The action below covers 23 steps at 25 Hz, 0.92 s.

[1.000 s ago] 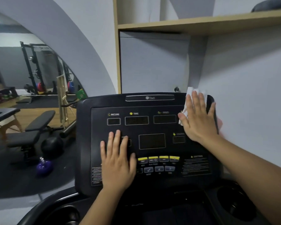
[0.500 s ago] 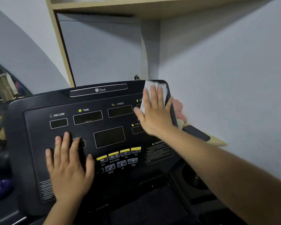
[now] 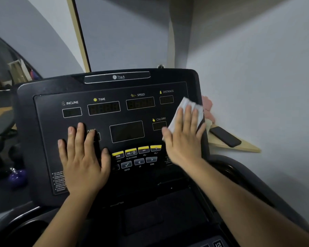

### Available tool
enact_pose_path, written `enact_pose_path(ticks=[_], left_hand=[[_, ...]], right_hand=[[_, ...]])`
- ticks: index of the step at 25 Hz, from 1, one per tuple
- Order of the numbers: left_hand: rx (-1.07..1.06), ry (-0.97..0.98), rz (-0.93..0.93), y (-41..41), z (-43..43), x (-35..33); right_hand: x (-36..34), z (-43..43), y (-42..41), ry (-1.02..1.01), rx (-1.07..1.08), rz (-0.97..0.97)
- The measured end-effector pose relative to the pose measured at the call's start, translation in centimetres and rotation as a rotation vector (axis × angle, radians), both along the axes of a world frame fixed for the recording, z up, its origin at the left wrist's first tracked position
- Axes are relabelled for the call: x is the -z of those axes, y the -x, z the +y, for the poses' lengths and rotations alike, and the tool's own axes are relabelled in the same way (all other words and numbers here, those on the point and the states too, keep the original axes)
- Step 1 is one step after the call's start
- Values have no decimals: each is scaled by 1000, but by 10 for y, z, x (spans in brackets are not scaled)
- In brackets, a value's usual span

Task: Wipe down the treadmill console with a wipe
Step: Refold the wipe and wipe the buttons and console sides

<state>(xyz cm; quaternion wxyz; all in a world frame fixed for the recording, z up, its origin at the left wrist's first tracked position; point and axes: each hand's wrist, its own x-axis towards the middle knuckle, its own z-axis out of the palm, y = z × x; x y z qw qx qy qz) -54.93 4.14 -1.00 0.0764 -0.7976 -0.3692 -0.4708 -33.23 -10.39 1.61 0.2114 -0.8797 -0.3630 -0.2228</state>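
The black treadmill console (image 3: 48, 125) fills the middle of the view, with dark displays marked INCLINE, TIME, SPEED, DISTANCE and CALORIE and a row of yellow buttons. My right hand (image 3: 183, 139) lies flat with straight fingers on a white wipe (image 3: 185, 106), pressing it against the console's right side below the DISTANCE window. The wipe sticks out above my fingertips. My left hand (image 3: 82, 157) rests flat on the lower left of the panel, fingers spread.
A grey wall stands close on the right, with a small wooden corner shelf (image 3: 246, 147) carrying a black phone (image 3: 225, 136). A purple kettlebell (image 3: 17, 177) sits on the floor at the left. Cup holders flank the console base.
My right hand has slid the wipe down from the console's top right corner to the right edge beside the CALORIE window. The left hand stays put. The view has tilted downward.
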Motion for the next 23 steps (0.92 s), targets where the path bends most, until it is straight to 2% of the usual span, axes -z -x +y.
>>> enact_pose_path(ticks=[2, 6, 11, 15, 18, 23], left_hand=[[1, -9, -6, -1, 0, 0], [16, -20, -11, 0, 1, -1], [2, -44, 37, 2, 0, 0], [-20, -31, 81, 1, -1, -1], [42, -6, 60, 4, -3, -4], [218, 100, 0, 23, -9, -17]], right_hand=[[12, -12, 5, 52, -8, -11], [-16, -6, -14, -64, -48, -99], [-19, 16, -27, -21, -66, -189], [-72, 55, -38, -79, -68, -209], [-100, 93, -13, -49, -193, -315], [-110, 148, 65, 67, -439, -558]])
